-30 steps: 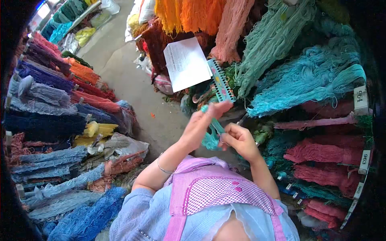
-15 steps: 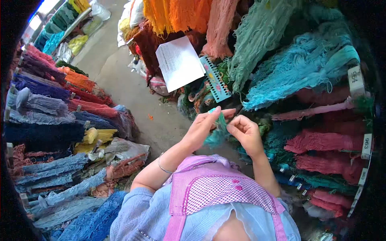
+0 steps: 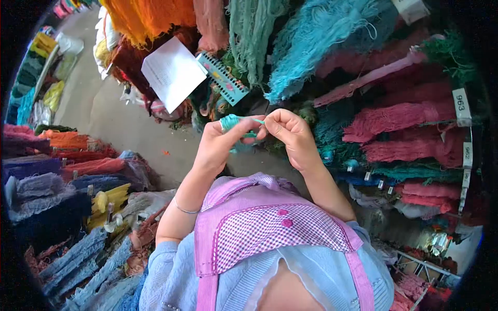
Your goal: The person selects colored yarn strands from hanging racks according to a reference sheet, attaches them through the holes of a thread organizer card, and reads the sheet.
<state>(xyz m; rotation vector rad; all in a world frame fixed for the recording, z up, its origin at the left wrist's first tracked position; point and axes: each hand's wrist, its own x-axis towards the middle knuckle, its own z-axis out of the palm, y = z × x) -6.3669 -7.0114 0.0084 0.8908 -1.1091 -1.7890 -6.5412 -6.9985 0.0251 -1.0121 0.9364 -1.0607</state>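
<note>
A small bundle of teal yarn (image 3: 229, 122) lies across the fingers of my left hand (image 3: 218, 141), which is closed around it in front of my chest. My right hand (image 3: 290, 136) is pinched close beside it, and a short strand of the same teal yarn runs between the two hands. The right fingertips hold that strand's end. Some loose teal yarn hangs under the left fingers, partly hidden by the hand.
Ahead, a white paper sheet (image 3: 174, 72) and a spiral-bound notebook (image 3: 223, 78) rest on yarn. Turquoise skeins (image 3: 316, 41) and dark pink skeins (image 3: 399, 122) hang at the right near number tags (image 3: 460, 106). Blue skeins (image 3: 78, 251) fill the left rack, beside the grey floor (image 3: 122, 111).
The view has turned toward the right, so the racks, paper and notebook appear further left. My hands have drawn the teal yarn together, with a strand now stretched between them.
</note>
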